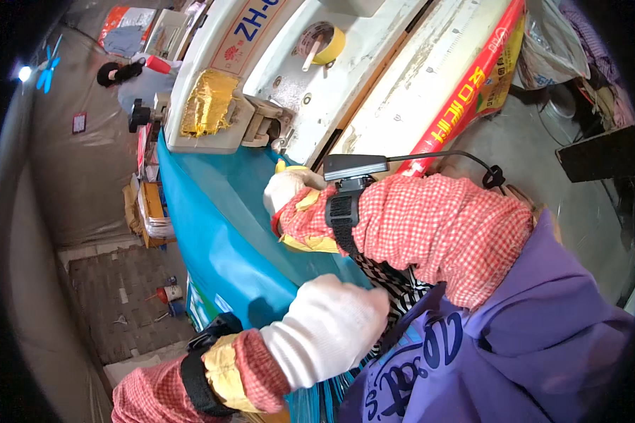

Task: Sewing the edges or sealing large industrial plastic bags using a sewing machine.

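A glossy blue sheet hangs below a white machine that looks like a sewing machine. My right hand, in a white glove with yellow at the fingertips, is at the sheet's upper edge, close to the machine's metal foot. Its fingers look closed on the sheet, though they are partly hidden. Nearer to me, my left hand in a white glove is curled into a fist over the sheet's lower part. What it holds, if anything, is hidden. Both sleeves are red checked, with dark straps on them.
On the machine lies a yellow tape roll with a stick in it. A red and yellow printed strip runs along the machine's edge. A dark cable leads from the device on my right wrist. Purple cloth covers my lap. Another person is at the far left.
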Demonstrator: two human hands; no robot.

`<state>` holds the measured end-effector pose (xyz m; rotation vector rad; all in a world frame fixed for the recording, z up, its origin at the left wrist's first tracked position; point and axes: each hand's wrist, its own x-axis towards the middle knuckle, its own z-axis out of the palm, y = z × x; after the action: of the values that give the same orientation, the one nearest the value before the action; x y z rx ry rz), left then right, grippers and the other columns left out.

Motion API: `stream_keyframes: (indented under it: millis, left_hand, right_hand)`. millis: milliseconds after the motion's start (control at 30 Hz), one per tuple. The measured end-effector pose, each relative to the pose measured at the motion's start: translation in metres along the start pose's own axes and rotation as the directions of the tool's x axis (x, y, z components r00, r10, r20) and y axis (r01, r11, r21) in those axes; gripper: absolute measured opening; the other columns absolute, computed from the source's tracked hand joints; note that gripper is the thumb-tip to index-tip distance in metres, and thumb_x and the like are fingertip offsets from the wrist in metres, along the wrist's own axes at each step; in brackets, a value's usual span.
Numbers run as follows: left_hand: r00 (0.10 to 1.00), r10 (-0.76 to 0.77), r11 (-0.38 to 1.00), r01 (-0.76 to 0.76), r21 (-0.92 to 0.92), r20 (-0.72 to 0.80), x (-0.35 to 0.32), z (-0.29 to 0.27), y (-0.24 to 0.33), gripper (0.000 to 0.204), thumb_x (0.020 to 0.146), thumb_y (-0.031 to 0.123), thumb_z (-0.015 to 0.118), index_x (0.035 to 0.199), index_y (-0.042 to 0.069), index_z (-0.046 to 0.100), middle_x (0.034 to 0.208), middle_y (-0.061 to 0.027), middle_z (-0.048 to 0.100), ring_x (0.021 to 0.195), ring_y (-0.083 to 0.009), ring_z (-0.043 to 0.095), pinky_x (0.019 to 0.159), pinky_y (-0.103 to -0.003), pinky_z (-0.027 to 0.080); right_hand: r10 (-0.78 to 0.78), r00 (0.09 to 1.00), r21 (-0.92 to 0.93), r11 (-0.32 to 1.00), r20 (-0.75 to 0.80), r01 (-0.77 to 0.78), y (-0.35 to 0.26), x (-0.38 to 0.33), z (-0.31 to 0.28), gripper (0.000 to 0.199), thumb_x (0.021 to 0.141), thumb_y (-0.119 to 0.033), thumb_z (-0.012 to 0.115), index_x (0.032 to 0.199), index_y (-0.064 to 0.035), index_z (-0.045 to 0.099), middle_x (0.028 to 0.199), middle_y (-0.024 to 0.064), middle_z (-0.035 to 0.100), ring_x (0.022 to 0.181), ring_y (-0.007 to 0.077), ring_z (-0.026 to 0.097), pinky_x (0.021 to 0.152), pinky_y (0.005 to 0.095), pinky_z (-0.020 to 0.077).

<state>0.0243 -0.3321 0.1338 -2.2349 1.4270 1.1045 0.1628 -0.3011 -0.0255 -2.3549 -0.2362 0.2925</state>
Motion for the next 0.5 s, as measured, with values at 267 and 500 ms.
stream_keyframes:
  millis: [267,500]
  left_hand:
    - [0.975,-0.178,0.981,0.185,-0.049,0.133,-0.007,-0.034,-0.060,0.020,0.081,0.019,0.061,0.097,0.007,0.062,0.074,-0.0148,0.064,0.072,-0.0332,0.064,0.063,-0.041,0.051]
    - [0.970,-0.113,0.900,0.191,0.391,-0.215,-0.043,-0.068,-0.127,0.024,0.069,0.015,0.071,0.092,0.014,0.065,0.075,-0.0078,0.062,0.084,-0.0267,0.062,0.097,-0.041,0.041]
  right_hand:
    - [-0.018,0.998,-0.039,0.999,-0.067,0.016,0.003,-0.007,-0.008,0.024,0.077,-0.030,0.063,0.092,-0.0145,0.073,0.089,0.0049,0.068,0.084,0.0226,0.065,0.075,0.0409,0.0517]
    - [-0.082,0.996,-0.093,0.992,-0.027,0.079,0.008,-0.037,-0.022,0.023,0.077,-0.029,0.060,0.087,-0.0132,0.073,0.083,0.0060,0.068,0.079,0.0237,0.065,0.073,0.0392,0.0521]
